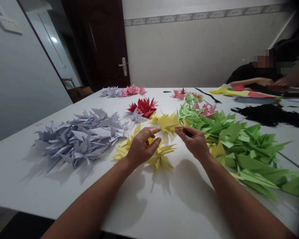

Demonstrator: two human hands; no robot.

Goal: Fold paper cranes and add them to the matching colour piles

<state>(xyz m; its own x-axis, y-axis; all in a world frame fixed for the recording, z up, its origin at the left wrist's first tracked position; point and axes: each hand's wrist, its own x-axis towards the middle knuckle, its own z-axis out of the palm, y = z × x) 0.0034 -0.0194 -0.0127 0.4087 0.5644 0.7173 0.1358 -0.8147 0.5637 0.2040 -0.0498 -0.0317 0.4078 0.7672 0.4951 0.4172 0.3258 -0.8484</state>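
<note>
your left hand (142, 146) fingers apart above a yellow folded-paper cluster (161, 156), your right hand (193, 141) fingers pinched on a yellow paper spike (178, 128), green folded-paper pile (246, 149) just beside

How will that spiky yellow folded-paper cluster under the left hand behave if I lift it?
The yellow folded-paper cluster is probably very light for its size, since it looks like thin paper. Its sharp points would likely bend or crease under a firm grip. It may also shift or come apart, as the folds look loosely gathered, though how they join is hidden.
</note>
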